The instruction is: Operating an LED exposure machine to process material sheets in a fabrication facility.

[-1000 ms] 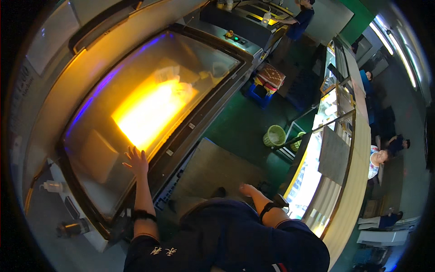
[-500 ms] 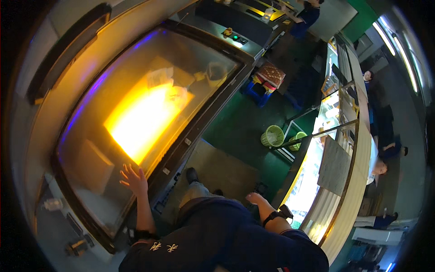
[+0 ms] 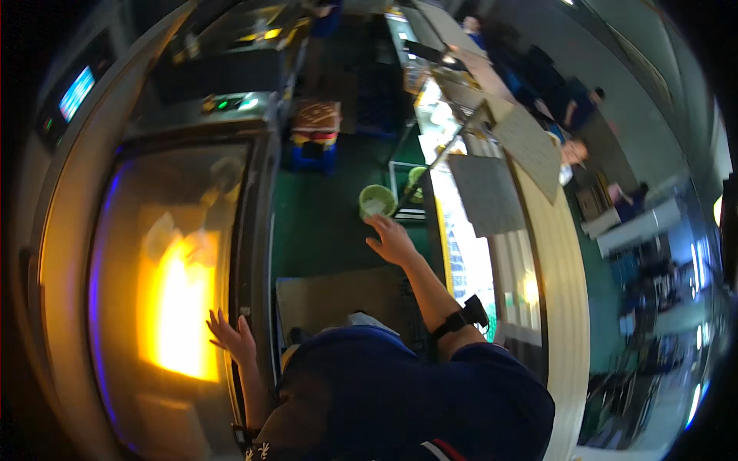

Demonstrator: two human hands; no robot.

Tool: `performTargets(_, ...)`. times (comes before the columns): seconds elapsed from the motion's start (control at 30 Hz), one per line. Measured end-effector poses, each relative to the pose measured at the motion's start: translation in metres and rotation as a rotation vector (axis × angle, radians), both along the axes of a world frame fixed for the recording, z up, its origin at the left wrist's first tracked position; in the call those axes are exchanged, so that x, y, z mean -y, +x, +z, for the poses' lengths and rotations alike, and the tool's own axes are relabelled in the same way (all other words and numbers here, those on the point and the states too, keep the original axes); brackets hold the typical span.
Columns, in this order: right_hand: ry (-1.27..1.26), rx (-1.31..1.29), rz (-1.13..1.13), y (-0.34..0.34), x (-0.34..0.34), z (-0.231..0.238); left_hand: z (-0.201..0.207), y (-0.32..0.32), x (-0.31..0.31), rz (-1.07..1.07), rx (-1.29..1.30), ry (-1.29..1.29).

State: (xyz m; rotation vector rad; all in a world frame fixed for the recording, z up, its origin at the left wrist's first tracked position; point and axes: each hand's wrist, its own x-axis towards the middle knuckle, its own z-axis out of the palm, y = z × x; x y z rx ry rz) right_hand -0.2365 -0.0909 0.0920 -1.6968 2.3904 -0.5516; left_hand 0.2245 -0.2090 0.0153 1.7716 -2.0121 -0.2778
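Note:
My left hand (image 3: pixel 233 340) has its fingers spread at the right edge of a large machine's framed, see-through cover (image 3: pixel 165 173). Whether it touches the cover I cannot tell. Beneath the cover glows a bright yellow light (image 3: pixel 182 323), with a purple-blue strip along its left side. My right hand (image 3: pixel 393 243) is held out over the aisle with nothing in it, its fingers loosely apart. A green basket (image 3: pixel 377 201) on the floor appears just beyond its fingertips. A black band with a small box (image 3: pixel 463 316) is on my right forearm.
To the right runs a lit light table (image 3: pixel 470 265) with a grey panel (image 3: pixel 486 196) beside it. A blue stool (image 3: pixel 314 157) bearing a patterned cushion stands ahead. A board (image 3: pixel 338 300) lies on the floor. People are beyond the right-hand counter (image 3: pixel 565 323).
My view has turned to the right. My right arm has stretched forward from beside my body. My left hand stays spread near the machine's edge.

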Motion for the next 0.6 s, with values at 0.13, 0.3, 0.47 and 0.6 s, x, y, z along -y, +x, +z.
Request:
performTargets(0.13,-0.250,-0.206,-0.268,-0.097,-0.060,0.073,-0.019,-0.013,0.013,-0.024,0.081,-0.022)
performTargets(0.3,-0.163,-0.625,-0.810,-0.202,-0.155,0.145,-0.029,0.009,0.013,0.184,0.219,0.004)
performTargets(0.47,0.098,-0.593,-1.031,-0.284,-0.199,0.123,-0.041,0.030,-0.002,0.323,0.297,0.170)
performTargets(0.6,-0.033,-0.626,-0.894,-0.276,-0.166,0.121,-0.062,0.117,-0.052,0.388,0.440,-0.066)
